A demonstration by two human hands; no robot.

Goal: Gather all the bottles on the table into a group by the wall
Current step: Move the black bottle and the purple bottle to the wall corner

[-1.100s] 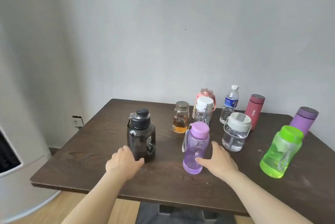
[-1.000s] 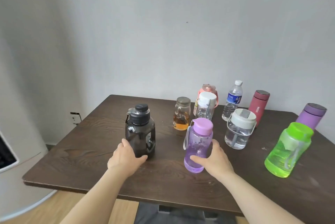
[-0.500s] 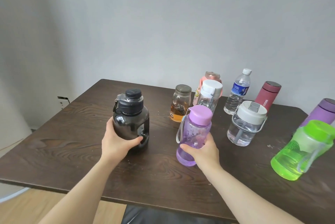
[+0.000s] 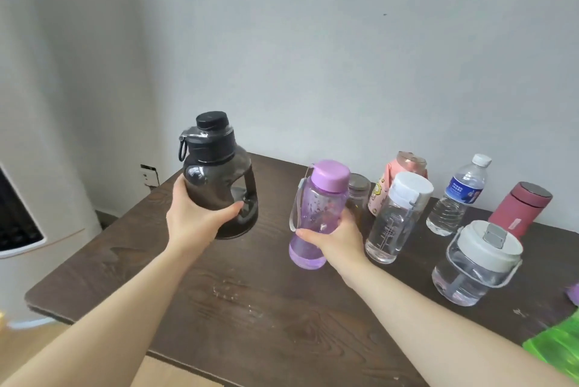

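The black jug (image 4: 219,180) is sitting in the left hand (image 4: 195,217), fingers wrapping around its lower body with the thumb pressing near the handle cut-out; it is looking lifted clear of the tabletop (image 4: 250,308), over the left part near the back edge. The purple bottle (image 4: 316,214) is being held by the right hand (image 4: 336,239), fingers closing round its lower half, and it is tilting slightly, apparently raised as well. Gripping both low down is probably leaving the tops free and keeping the load steady for carrying toward the wall (image 4: 344,57).

Just right of the purple bottle, a clear bottle with a white cap (image 4: 396,217) is standing, with a small glass jar (image 4: 358,195) and a pink bottle (image 4: 404,180) behind it, nearer the back edge. Further right, a small water bottle (image 4: 457,195) and a red flask (image 4: 520,208) are standing close to the wall, already forming the group. A squat clear jug with a white lid (image 4: 476,264) is standing further forward, and a green bottle (image 4: 557,352) is showing only partly at the right edge, both apparently awaiting their turn.
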